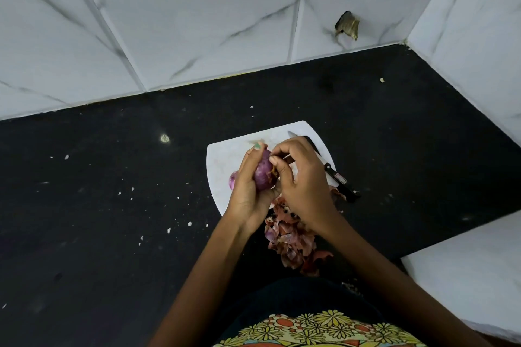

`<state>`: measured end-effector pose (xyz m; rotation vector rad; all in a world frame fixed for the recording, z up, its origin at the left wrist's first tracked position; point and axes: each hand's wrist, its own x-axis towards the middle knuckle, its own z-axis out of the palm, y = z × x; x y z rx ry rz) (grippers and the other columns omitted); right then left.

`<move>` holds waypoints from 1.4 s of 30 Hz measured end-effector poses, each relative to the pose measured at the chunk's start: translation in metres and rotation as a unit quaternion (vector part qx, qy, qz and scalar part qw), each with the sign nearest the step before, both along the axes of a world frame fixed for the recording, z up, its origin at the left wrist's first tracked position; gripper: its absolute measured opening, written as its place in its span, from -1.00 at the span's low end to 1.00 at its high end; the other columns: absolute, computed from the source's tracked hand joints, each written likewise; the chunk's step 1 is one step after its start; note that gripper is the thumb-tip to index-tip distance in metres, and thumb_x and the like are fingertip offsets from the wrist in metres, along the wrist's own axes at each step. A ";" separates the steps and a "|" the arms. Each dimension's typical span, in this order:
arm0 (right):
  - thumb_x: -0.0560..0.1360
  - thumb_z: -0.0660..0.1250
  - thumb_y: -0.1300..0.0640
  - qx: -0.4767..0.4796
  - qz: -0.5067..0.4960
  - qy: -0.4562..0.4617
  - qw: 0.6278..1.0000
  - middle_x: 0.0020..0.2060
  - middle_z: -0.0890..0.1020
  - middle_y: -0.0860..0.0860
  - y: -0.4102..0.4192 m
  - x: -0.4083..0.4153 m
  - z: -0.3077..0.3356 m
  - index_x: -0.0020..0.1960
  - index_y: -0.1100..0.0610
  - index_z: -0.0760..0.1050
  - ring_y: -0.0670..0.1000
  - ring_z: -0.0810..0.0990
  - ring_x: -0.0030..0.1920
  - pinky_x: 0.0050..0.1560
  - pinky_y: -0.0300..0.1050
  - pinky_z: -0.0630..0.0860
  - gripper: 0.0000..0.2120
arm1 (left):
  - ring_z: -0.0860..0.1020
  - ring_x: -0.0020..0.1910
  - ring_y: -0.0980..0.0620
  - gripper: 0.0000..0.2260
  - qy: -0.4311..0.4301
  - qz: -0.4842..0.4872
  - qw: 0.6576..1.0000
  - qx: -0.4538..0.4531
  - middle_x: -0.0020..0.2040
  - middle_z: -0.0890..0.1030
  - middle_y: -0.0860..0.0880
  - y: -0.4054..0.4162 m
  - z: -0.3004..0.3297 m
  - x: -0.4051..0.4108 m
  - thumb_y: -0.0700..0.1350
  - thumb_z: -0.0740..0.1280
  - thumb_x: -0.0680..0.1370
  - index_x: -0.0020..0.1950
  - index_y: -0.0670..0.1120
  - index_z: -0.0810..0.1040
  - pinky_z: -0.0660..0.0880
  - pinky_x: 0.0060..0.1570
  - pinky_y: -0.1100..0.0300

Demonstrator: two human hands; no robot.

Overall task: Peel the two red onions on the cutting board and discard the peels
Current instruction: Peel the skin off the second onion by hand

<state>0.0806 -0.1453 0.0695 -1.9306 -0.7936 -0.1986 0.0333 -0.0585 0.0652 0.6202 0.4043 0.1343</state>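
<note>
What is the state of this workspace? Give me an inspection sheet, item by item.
Surface: black counter with pale crumbs; white cutting board on it.
Job's things: one red onion held above the board, dry skin partly on; second onion on the board, mostly hidden by the left hand.
Clutter: pile of peels at the board's near edge; knife along the board's right edge.
Grippers: left hand grips the onion; right hand pinches its skin.
Cables: nothing seen.
Surroundings: marbled white wall tiles, with a broken hole.
</note>
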 end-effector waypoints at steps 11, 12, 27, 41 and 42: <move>0.59 0.22 0.21 0.068 -0.049 0.234 0.969 -0.09 0.58 -0.03 0.003 -0.006 0.009 0.04 0.15 0.49 -0.15 0.57 -0.04 -0.05 -0.43 0.47 -0.91 | 0.49 0.13 -0.06 -0.83 0.003 0.026 0.998 -0.054 0.03 0.58 -0.09 -0.001 -0.008 0.001 -0.01 0.41 0.41 -0.04 0.00 0.57 0.48 0.16 -0.02; 0.59 0.21 0.21 0.086 -0.054 0.266 0.959 -0.11 0.59 -0.04 0.003 -0.005 0.011 0.03 0.14 0.49 -0.19 0.58 -0.07 -0.08 -0.43 0.48 -0.91 | 0.46 0.16 -0.09 -0.84 0.009 0.030 0.998 -0.056 0.04 0.58 -0.10 -0.001 -0.011 0.002 -0.01 0.39 0.43 -0.02 0.01 0.58 0.40 0.25 -0.06; 0.61 0.12 0.33 0.381 0.008 0.557 0.738 -0.38 0.60 0.00 0.000 0.008 0.018 -0.09 0.24 0.47 -0.10 0.60 -0.30 -0.19 -0.29 0.57 -0.82 | 0.59 -0.11 0.00 -0.82 0.012 0.061 0.987 -0.149 -0.12 0.66 -0.06 -0.001 -0.008 0.003 -0.04 0.31 0.40 -0.25 -0.04 0.69 0.50 -0.01 0.12; 0.57 0.23 0.30 0.262 0.080 0.451 0.849 -0.31 0.59 0.02 -0.011 0.003 0.025 -0.03 0.24 0.51 -0.10 0.56 -0.34 -0.25 -0.17 0.55 -0.92 | 0.57 -0.08 0.00 -0.85 0.045 0.099 0.974 -0.198 -0.07 0.63 -0.04 0.011 -0.013 0.006 0.00 0.27 0.55 -0.09 -0.03 0.58 0.50 -0.03 0.10; 0.56 0.26 0.28 0.207 0.048 0.390 0.896 -0.24 0.61 0.04 -0.012 0.006 0.020 0.00 0.22 0.52 -0.11 0.57 -0.29 -0.24 -0.15 0.56 -0.93 | 0.57 -0.06 -0.01 -0.85 0.044 0.098 0.972 -0.209 -0.06 0.62 -0.05 0.012 -0.013 0.005 0.00 0.28 0.54 -0.08 -0.04 0.59 0.50 0.01 0.09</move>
